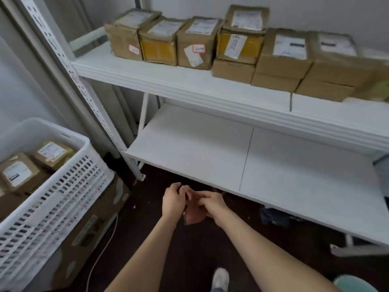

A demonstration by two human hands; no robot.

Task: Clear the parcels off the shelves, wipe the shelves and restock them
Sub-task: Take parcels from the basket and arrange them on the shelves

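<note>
1. The lower white shelf board (189,144), centre frame, carried no parcels, so clearing there looked done.
2. The upper white shelf board (160,81), across the top, held a row of brown cardboard parcels (197,43) with white labels, some stacked. Whether that level was restocked or untouched could not be told.
3. More labelled boxes (19,173) sat in the white slotted plastic basket (63,186) at lower left.
4. At lower centre, the left hand (173,200) and right hand (212,204) met with fingers curled, pinching a small reddish-brown cloth (194,217) hanging between them.
5. Wiping and refilling the lower board seemingly remained.
</note>
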